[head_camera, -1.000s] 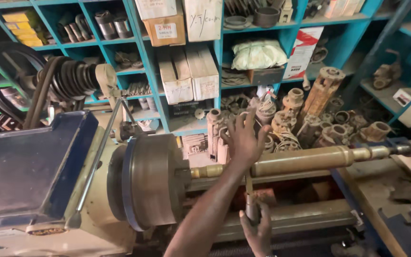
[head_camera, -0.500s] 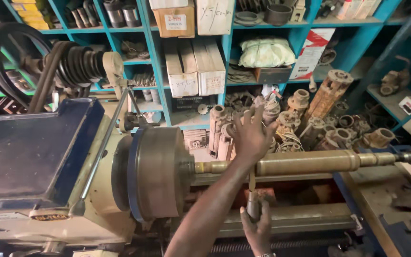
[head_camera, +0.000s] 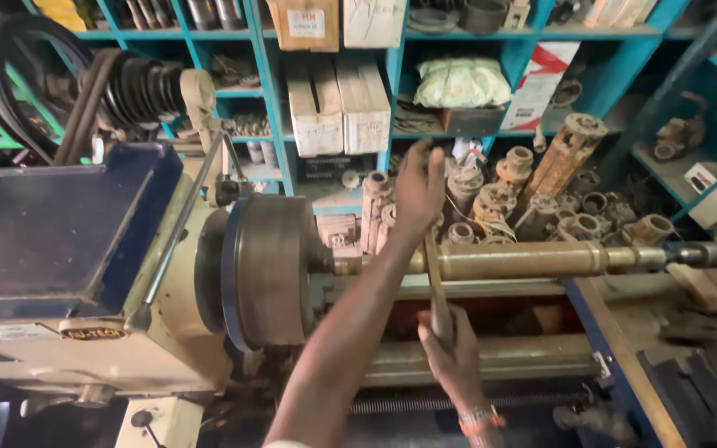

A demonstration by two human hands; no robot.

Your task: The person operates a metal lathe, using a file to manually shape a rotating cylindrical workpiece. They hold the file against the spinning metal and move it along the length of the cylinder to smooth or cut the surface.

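Note:
A long brass-coloured shaft (head_camera: 524, 260) lies level in the lathe, with its left end in the round steel chuck (head_camera: 265, 270). A narrow flat metal tool (head_camera: 435, 282), like a file, lies across the shaft. My left hand (head_camera: 419, 189) is beyond the shaft and grips the tool's far end. My right hand (head_camera: 451, 353), with a bracelet at the wrist, is closed on the near end below the shaft. My left forearm crosses over the lathe bed.
The blue and cream headstock (head_camera: 60, 249) fills the left, with belts and a stepped pulley (head_camera: 139, 87) behind it. Blue shelves (head_camera: 396, 91) hold cardboard boxes (head_camera: 338, 99) and parts. Several rusty flanged parts (head_camera: 533, 191) stand behind the shaft. The tailstock end (head_camera: 715, 253) is at right.
Both hands and the tool have slid away from me across the shaft; the left hand is now higher above it. The view has tilted down a little.

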